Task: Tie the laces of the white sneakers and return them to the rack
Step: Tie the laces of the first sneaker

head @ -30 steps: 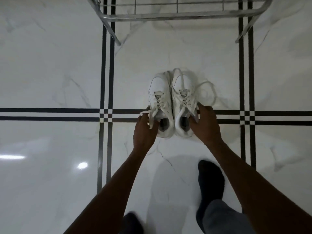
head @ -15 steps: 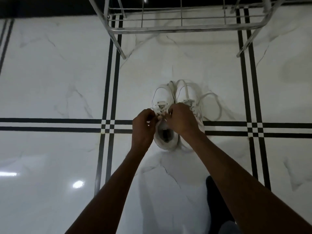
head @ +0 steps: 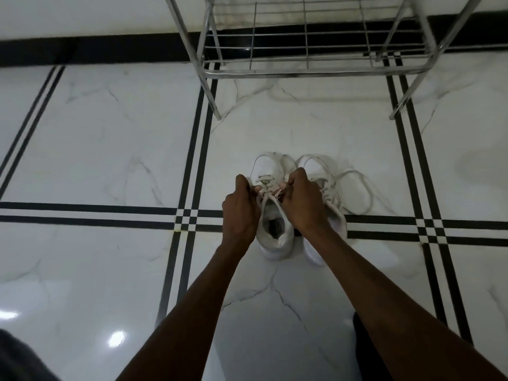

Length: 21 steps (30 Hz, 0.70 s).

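Observation:
Two white sneakers stand side by side on the marble floor, toes pointing away from me. Over the left sneaker (head: 268,170) both my hands meet. My left hand (head: 240,213) is shut on a lace end at its left side. My right hand (head: 301,204) grips the other lace end, and the laces (head: 272,195) cross between the fists. The right sneaker (head: 316,166) is partly hidden under my right wrist, with its loose lace (head: 357,191) looping on the floor to the right. The metal shoe rack (head: 310,74) stands just beyond the shoes.
White marble tiles with black stripe borders (head: 189,218) surround the shoes. A black skirting (head: 96,50) runs along the wall behind the rack. The rack's front legs (head: 213,103) touch the floor close to the sneaker toes. My dark-socked foot (head: 365,350) is at lower right.
One second ago each hand was at the outer side of a different sneaker. Both have since closed in over the left sneaker and taken its lace ends. The view tilted up, showing more rack.

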### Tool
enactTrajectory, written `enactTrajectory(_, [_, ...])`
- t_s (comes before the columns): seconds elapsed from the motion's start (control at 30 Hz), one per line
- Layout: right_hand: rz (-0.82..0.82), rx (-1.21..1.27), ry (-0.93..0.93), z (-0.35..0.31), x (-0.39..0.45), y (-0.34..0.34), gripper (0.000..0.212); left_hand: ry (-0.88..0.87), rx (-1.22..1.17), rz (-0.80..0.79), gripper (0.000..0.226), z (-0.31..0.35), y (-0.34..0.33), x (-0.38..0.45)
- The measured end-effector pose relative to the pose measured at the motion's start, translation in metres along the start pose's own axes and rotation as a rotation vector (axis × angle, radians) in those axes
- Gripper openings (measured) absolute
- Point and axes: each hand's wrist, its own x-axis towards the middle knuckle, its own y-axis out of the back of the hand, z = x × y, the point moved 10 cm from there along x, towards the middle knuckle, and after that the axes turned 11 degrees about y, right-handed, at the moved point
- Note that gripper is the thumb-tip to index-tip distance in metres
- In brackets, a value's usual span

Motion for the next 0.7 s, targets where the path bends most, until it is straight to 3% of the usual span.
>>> enactTrajectory(0.43, [0.065, 0.083, -0.056, 0.002, -0.014, -0.009, 0.008, 0.076, -0.088, 0.055, 0.02, -0.018, 0.004, -0.008])
enactTrajectory(0.57, [-0.097, 0.291, -0.143, 0.014, 0.0, -0.018, 0.016, 0.148, -0.326, -0.071, 0.031, -0.029, 0.009, -0.008])
enactTrajectory(0.7, [-0.104, 0.691, -0.211, 0.008, 0.007, -0.015, 0.01, 0.156, -0.471, -0.156, 0.034, -0.02, 0.028, -0.005])
